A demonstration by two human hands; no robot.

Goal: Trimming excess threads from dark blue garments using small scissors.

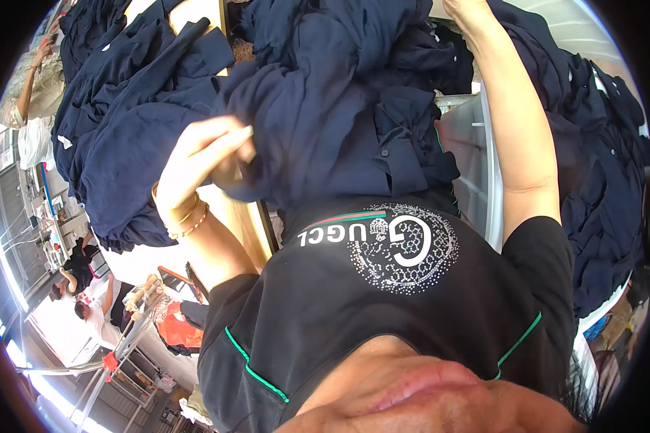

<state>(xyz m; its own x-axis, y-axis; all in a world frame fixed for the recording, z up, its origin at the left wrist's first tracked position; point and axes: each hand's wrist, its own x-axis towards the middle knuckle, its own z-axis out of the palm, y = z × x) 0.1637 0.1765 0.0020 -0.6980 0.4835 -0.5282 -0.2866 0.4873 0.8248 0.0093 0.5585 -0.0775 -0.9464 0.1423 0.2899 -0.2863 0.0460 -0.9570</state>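
Observation:
A dark navy garment (303, 137) lies bunched across my lap; a placket with a button (384, 152) shows on its right part. Close to its left side is my left hand (213, 148), slightly blurred, with the fingers stretched out and apart and nothing visible in them. Bracelets circle that wrist. My right arm reaches far up, and my right hand (466, 6) is cut off by the top edge, beside more navy cloth. Its fingers cannot be made out.
Navy garments are heaped at the left (133, 137) and at the right (599, 159). A pale translucent plastic bin (477, 166) stands by my right arm. Beneath the left heap runs a light wooden board (227, 216). Other people (83, 267) are at the far left, near a metal rail (133, 328).

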